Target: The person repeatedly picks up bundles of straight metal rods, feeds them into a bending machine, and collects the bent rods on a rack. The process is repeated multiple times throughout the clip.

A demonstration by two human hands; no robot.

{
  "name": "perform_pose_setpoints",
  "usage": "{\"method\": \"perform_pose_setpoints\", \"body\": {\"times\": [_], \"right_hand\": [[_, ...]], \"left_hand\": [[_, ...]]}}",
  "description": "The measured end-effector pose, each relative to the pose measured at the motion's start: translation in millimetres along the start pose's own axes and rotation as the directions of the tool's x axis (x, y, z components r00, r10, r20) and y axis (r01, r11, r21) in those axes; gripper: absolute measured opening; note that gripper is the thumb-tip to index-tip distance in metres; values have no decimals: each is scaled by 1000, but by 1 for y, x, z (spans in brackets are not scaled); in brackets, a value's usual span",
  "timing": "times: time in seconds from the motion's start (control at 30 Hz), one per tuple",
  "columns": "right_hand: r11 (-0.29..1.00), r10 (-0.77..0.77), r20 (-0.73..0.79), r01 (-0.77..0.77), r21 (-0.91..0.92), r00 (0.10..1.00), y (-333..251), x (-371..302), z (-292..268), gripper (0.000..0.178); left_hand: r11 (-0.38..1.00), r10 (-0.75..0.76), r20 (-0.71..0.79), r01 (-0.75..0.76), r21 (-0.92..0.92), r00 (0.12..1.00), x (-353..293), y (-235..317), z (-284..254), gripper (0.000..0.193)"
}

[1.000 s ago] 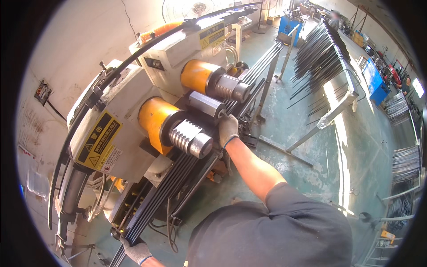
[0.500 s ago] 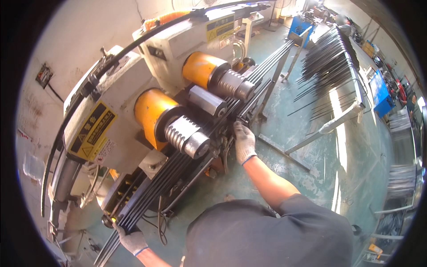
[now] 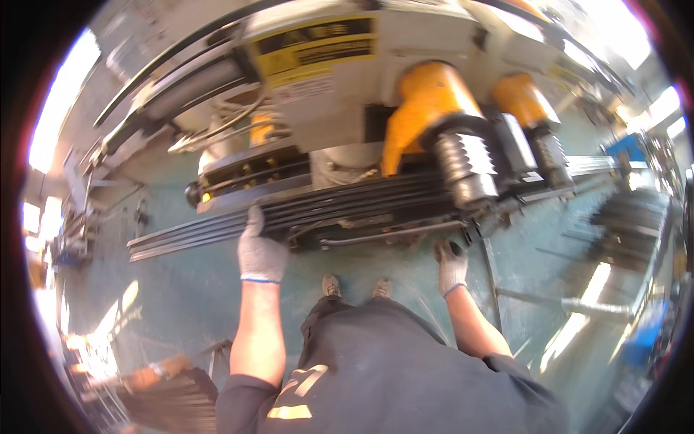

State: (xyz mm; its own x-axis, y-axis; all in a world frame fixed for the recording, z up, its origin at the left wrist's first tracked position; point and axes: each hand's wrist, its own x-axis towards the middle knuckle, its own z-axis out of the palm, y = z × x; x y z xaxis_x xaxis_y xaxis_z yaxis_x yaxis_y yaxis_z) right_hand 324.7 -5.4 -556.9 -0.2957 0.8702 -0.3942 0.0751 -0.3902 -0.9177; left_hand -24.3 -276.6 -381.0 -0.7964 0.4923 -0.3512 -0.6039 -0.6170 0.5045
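Observation:
My left hand (image 3: 262,253), in a pale knitted glove, is closed at the near side of a bundle of long dark metal bars (image 3: 195,233). Its thumb lies up across them, while its other fingers are partly hidden beneath. The bars run sideways under two ribbed metal cylinders (image 3: 466,170) with orange housings (image 3: 426,94). To the right, my gloved right hand (image 3: 452,267) is just in front of the machine's lower front edge, apart from the bars. Its fingers curl around a dark patch, and I cannot make out what that is.
A pale machine body (image 3: 426,36) with a yellow warning label (image 3: 314,50) stands beyond the bars. At right, a rack holds many dark rods (image 3: 629,217), blurred. More dark bars (image 3: 166,398) lie at lower left. Both my shoes (image 3: 331,286) show on the green floor (image 3: 166,304).
The view has swung left, so the bars now lie nearly level across it. My right hand has come away from the machine's front edge toward me. My left hand remains at the bars.

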Motion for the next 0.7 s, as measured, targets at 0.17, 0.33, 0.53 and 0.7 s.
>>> {"method": "perform_pose_setpoints", "body": {"times": [0.17, 0.33, 0.53, 0.7], "right_hand": [[949, 136, 31, -121, -290, 990, 42, -36, -6, 34], [889, 244, -107, -267, -372, 964, 106, -66, -36, 23], [828, 362, -226, -423, -367, 904, 188, -104, -58, 24], [763, 381, -263, -462, -453, 887, 185, -155, -24, 25]], "left_hand": [[985, 22, 18, -18, -172, 1000, 9, 66, -53, 44], [965, 212, -45, -216, -147, 976, 19, 204, -122, 45], [913, 385, -250, -407, -38, 888, 39, 364, -209, 46], [880, 474, -247, -463, 102, 845, 47, 418, -249, 46]]}}
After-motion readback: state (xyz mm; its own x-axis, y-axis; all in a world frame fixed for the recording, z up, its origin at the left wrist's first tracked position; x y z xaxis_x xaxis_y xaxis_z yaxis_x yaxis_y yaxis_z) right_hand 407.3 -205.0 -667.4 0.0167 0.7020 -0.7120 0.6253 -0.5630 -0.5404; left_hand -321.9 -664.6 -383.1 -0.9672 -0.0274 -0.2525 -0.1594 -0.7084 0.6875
